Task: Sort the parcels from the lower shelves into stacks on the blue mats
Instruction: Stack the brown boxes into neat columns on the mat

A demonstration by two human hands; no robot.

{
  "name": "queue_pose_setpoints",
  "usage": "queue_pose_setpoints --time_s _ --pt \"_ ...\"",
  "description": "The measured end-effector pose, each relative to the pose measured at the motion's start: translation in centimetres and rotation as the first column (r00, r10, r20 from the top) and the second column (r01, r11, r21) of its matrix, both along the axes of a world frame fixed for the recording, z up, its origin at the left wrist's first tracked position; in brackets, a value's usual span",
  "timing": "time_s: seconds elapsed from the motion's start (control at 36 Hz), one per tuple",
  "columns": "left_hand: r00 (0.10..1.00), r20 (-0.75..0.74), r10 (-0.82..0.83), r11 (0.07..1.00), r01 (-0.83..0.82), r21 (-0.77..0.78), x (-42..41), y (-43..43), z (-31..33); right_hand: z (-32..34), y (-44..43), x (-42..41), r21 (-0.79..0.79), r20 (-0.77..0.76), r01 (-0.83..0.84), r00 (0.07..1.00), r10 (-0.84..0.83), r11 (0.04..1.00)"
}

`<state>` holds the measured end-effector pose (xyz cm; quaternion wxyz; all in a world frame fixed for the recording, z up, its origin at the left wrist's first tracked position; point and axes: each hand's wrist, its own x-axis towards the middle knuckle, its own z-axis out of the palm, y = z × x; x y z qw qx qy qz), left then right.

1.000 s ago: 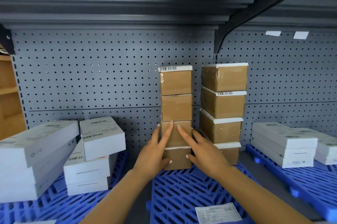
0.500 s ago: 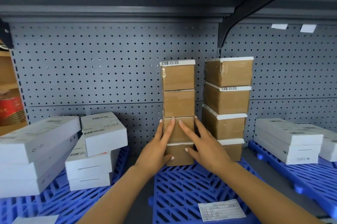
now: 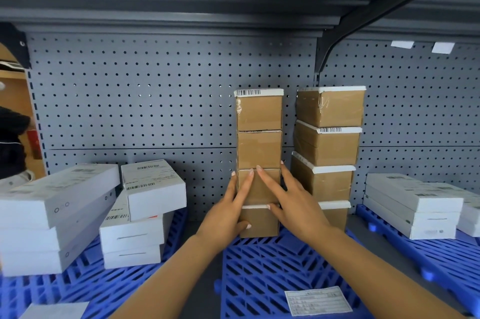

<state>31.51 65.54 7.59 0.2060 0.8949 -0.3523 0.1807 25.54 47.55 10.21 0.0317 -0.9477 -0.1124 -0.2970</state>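
We have both hands on the front of the nearer stack of brown parcels (image 3: 259,149), which stands four high on the middle blue mat (image 3: 259,266) against the grey pegboard (image 3: 155,97). Our left hand (image 3: 228,212) lies flat, fingers straight up the third parcel's left edge and thumb on the bottom parcel. Our right hand (image 3: 298,207) is spread, its straight fingers pressing the third parcel's front and right edge; neither hand curls round anything. A second brown stack (image 3: 328,142) stands just to the right on the same mat. White parcels (image 3: 145,209) are piled on the left blue mat (image 3: 104,285), and flatter white boxes (image 3: 413,204) on the right blue mat (image 3: 428,253). A paper label (image 3: 318,300) lies on the middle mat.
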Motion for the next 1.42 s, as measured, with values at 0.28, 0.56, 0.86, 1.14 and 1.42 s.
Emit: queue_pose_setpoints --time_s 0.28,0.56,0.86,1.14,1.42 --pt "0.999 0.032 -0.009 1.0 0.008 0.011 0.4 0.1 -0.2 -1.0 -0.3 0.4 -0.006 -0.021 0.011 1.0 -0.012 1.0" --pt "0.969 0.245 0.034 0.998 -0.046 0.043 -0.5 0.5 0.0 -0.8 -0.7 -0.9 -0.03 0.018 -0.002 1.0 0.003 1.0" --pt "0.927 0.351 -0.13 0.988 0.149 -0.03 -4.7 -0.6 1.5 -1.1 -4.6 -6.2 -0.162 0.154 -0.013 0.987 0.038 0.987" --pt "0.954 0.186 -0.236 0.964 0.254 -0.077 -6.4 -8.0 2.6 0.3 -10.6 -8.1 0.009 0.21 0.041 0.977 -0.041 0.999" --pt "0.983 0.136 -0.126 0.978 0.146 -0.148 -5.1 -13.8 4.3 1.3 -15.2 -5.1 0.139 0.026 0.09 0.995 -0.095 0.986"
